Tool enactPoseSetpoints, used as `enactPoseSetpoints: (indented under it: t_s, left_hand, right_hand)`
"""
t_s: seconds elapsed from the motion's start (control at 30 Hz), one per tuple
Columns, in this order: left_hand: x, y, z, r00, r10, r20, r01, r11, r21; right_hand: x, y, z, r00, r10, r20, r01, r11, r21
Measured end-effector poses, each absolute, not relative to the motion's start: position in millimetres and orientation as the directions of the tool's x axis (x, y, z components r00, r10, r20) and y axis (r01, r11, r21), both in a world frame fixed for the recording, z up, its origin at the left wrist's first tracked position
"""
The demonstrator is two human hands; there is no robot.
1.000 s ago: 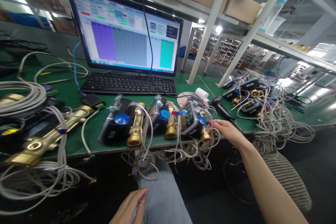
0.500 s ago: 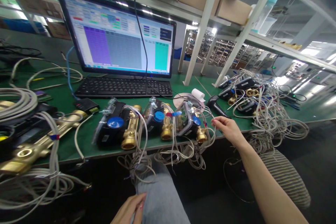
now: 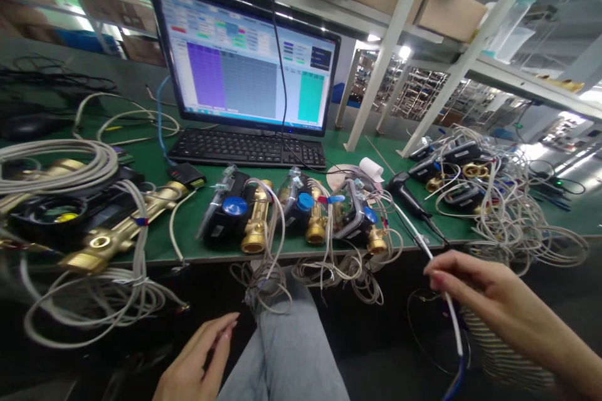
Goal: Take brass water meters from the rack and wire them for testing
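Past the bench edge at the right, my right hand (image 3: 470, 291) pinches a white cable (image 3: 452, 319) between thumb and fingers. Its lower end shows thin blue wires, and the cable runs up toward the rightmost of three meters. That meter (image 3: 350, 216) has a clear cover, a blue cap and a brass body. Beside it stand the middle meter (image 3: 297, 207) and the left meter (image 3: 230, 210), their bundled cables hanging over the edge. My left hand (image 3: 200, 357) is above my lap, fingers loosely extended, with nothing visible in it.
A monitor (image 3: 244, 56) and keyboard (image 3: 244, 147) stand behind the meters. A black handheld scanner (image 3: 409, 197) lies to their right, before a heap of meters and tangled cables (image 3: 508, 213). At the left lies a larger brass meter (image 3: 108, 235) with coiled cable. Shelf posts rise behind.
My right hand has moved down and toward me, drawing the white cable out from the rightmost meter. My left hand has shifted left and up. The view has turned slightly left.
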State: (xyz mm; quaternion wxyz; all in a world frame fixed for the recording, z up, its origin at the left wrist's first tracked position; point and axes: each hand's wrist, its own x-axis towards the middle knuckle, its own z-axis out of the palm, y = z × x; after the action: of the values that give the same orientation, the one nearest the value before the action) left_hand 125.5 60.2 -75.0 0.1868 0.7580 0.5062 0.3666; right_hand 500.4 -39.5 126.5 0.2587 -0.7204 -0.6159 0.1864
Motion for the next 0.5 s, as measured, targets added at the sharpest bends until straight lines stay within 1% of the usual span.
enactPoseSetpoints:
  t_s: [0.07, 0.13, 0.2, 0.23, 0.3, 0.33, 0.4, 0.47, 0.5]
  left_hand:
    - [124, 60, -69, 0.178, 0.922, 0.345, 0.627, -0.376, 0.682]
    - [126, 57, -63, 0.179, 0.928, 0.326, 0.600, -0.366, 0.711]
    - [130, 54, -57, 0.189, 0.928, 0.320, 0.571, -0.369, 0.733]
    - [131, 54, -55, 0.188, 0.927, 0.324, 0.563, -0.372, 0.738]
    - [130, 56, -52, 0.134, 0.928, 0.346, 0.571, -0.358, 0.739]
    - [127, 59, -51, 0.077, 0.928, 0.364, 0.582, -0.338, 0.739]
    - [117, 67, -51, -0.091, 0.909, 0.407, 0.598, -0.277, 0.752]
    - [106, 75, -51, -0.238, 0.864, 0.444, 0.595, -0.231, 0.770]
    - [102, 79, -51, -0.279, 0.845, 0.457, 0.594, -0.222, 0.773]
  right_hand:
    - [481, -49, 121, 0.085, 0.992, 0.097, 0.842, -0.020, -0.539]
    - [464, -50, 114, -0.046, 0.977, 0.210, 0.894, 0.134, -0.428]
    - [451, -44, 109, -0.207, 0.915, 0.346, 0.921, 0.301, -0.247]
    - [446, -39, 107, -0.280, 0.874, 0.397, 0.921, 0.361, -0.144]
    - [439, -29, 105, -0.420, 0.786, 0.453, 0.892, 0.450, 0.047]
    - [436, -24, 104, -0.470, 0.749, 0.466, 0.872, 0.474, 0.118]
    - [431, -15, 101, -0.518, 0.691, 0.504, 0.848, 0.492, 0.197]
    - [425, -7, 98, -0.524, 0.652, 0.547, 0.838, 0.508, 0.197]
    - [421, -3, 97, -0.524, 0.640, 0.563, 0.833, 0.521, 0.184]
